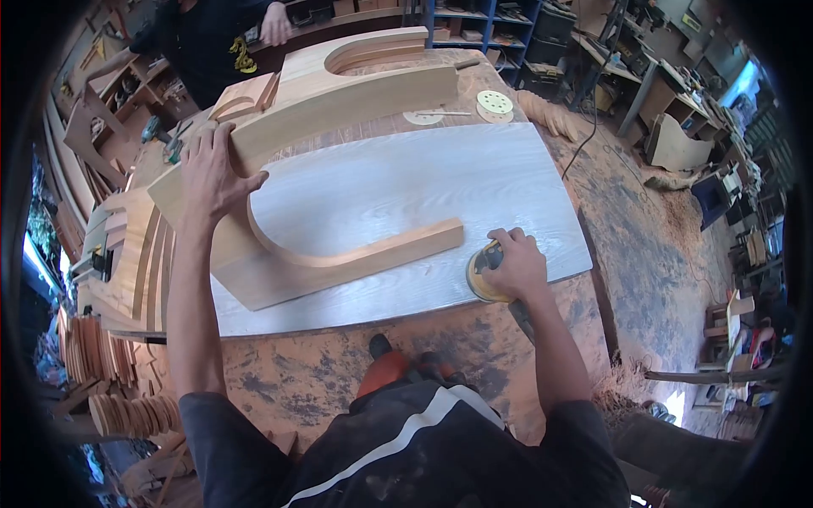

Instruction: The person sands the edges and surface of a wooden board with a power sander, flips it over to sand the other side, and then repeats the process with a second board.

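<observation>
A large curved wooden piece (339, 114) with a U-shaped cutout lies across a pale board (381, 173) on the workbench. My left hand (212, 173) grips its upper left part, fingers over the top edge and thumb spread toward the cutout. At the right end of the board, my right hand (512, 264) is wrapped round a round yellow and black sander (484, 271), close to the tip of the piece's lower arm. The sander's underside is hidden.
Sanding discs (494, 105) and a thin stick lie behind the board. More cut wooden pieces (140, 254) are stacked at the left. Another person (199, 46) stands across the bench, one hand visible. A dark cable (584, 144) hangs at the right.
</observation>
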Demonstrator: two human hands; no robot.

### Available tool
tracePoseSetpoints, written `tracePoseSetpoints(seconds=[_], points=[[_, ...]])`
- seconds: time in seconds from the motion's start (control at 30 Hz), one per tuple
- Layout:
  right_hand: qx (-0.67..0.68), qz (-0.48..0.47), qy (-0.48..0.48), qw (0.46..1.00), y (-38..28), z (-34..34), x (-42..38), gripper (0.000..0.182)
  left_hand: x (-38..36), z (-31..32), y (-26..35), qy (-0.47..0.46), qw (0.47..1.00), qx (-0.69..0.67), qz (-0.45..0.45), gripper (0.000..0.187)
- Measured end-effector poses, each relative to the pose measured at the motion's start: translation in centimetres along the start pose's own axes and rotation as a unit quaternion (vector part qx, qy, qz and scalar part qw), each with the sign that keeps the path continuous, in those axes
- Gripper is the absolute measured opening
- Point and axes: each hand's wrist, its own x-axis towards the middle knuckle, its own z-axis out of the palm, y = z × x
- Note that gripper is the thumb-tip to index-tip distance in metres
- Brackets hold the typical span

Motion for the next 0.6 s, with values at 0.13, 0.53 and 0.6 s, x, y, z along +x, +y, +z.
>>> tracePoseSetpoints(seconds=[0.13,0.53,0.6], points=[[-0.004,0.032,0.007,0.999,-0.5,0.7,0.2,0.065,1.3,2.6,-1.3,0.027,0.999,0.005,0.038,0.098],[0.006,0.027,0.029,0.999,-1.2,1.0,0.4,0.065,4.2,-2.1,4.3,-0.045,0.998,0.021,0.039,0.077],[-0.001,-0.01,0.047,0.999,-0.8,1.1,0.5,0.065,4.5,-5.9,8.3,-0.059,0.992,0.096,0.047,0.087]])
